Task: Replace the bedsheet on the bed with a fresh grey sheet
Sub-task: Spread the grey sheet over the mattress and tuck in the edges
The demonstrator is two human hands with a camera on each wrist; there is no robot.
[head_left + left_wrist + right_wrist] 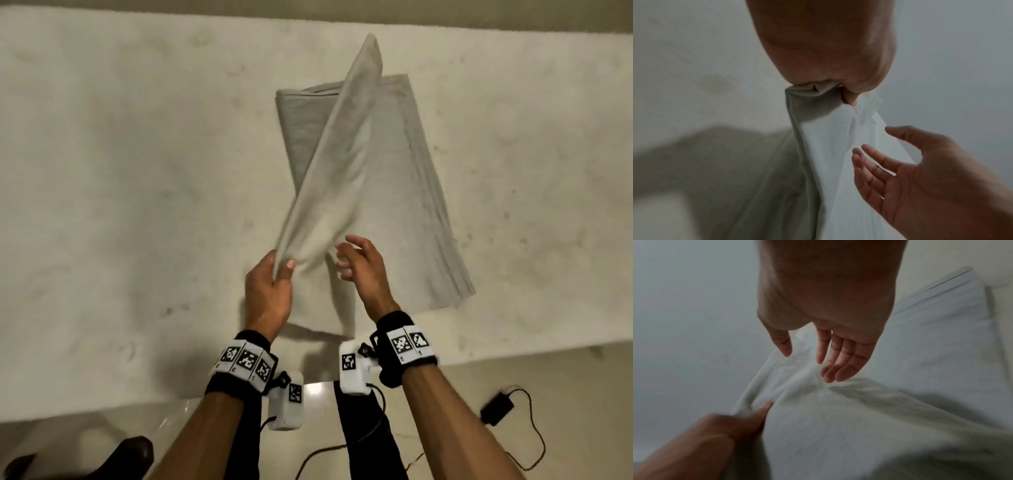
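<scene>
A folded grey sheet [404,192] lies on the bare pale mattress [120,171], near its front edge. Its top layer [339,154] is lifted into a long upright flap. My left hand [274,274] pinches the near corner of that flap between thumb and fingers; the left wrist view shows the cloth [813,97] bunched under the palm. My right hand [356,263] hovers just right of the flap, fingers spread and relaxed, holding nothing. In the right wrist view the right hand [818,356] hangs over the grey sheet [859,418], and the left hand [748,417] grips the cloth.
The mattress edge [479,353] runs across the front. Below it is a light floor with a black power adapter [497,408] and its cable at the right. A dark wooden object [113,459] sits at the bottom left.
</scene>
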